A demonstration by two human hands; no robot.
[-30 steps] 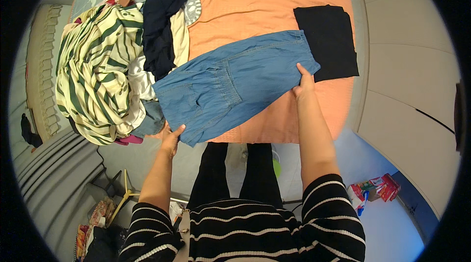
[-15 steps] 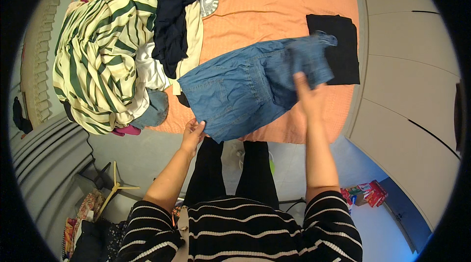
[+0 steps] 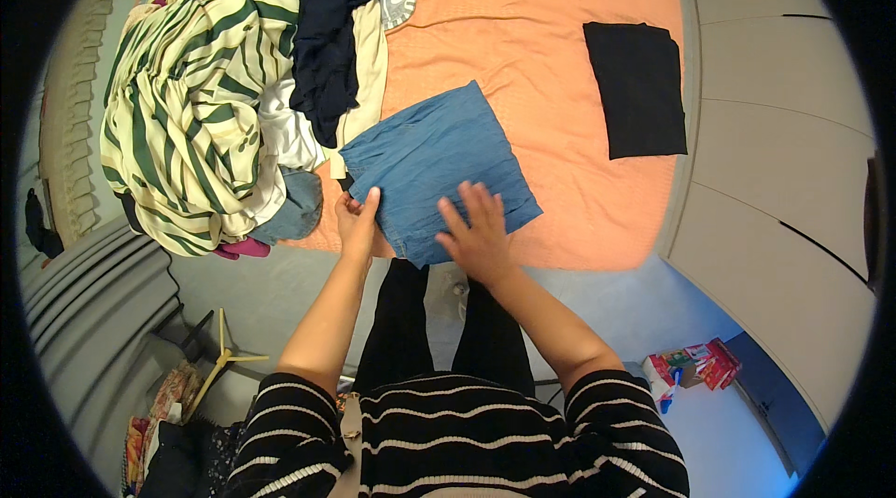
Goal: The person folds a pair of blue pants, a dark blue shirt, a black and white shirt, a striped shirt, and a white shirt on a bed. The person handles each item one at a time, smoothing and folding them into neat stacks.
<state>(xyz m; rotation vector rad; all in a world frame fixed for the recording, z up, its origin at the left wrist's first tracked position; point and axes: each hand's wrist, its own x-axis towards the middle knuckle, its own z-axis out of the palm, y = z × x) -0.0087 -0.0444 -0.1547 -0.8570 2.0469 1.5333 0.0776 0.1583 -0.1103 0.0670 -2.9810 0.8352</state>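
Note:
A blue denim garment [image 3: 439, 139], folded over on itself, lies near the front edge of the bed. My left hand [image 3: 357, 225] grips its left near edge, thumb on top and fingers tucked under. Over the near right part of the denim is my right hand [image 3: 478, 233], fingers spread and holding nothing. It seems to touch the cloth, though the exact contact is hard to tell. Farther right lies a folded black garment [image 3: 637, 92].
The bed has an orange cover [image 3: 541, 8]. At left sits a heap with a green-and-cream striped garment [image 3: 191, 115], a dark navy garment [image 3: 327, 50] and a cream one [image 3: 370, 69]. Pale cabinet doors [image 3: 775, 134] stand right of the bed; a yellow stand [image 3: 223, 358] is at lower left.
My right hand has brought the denim garment's right part over to the left, folding it in half. That hand has let go, and the black garment is fully uncovered.

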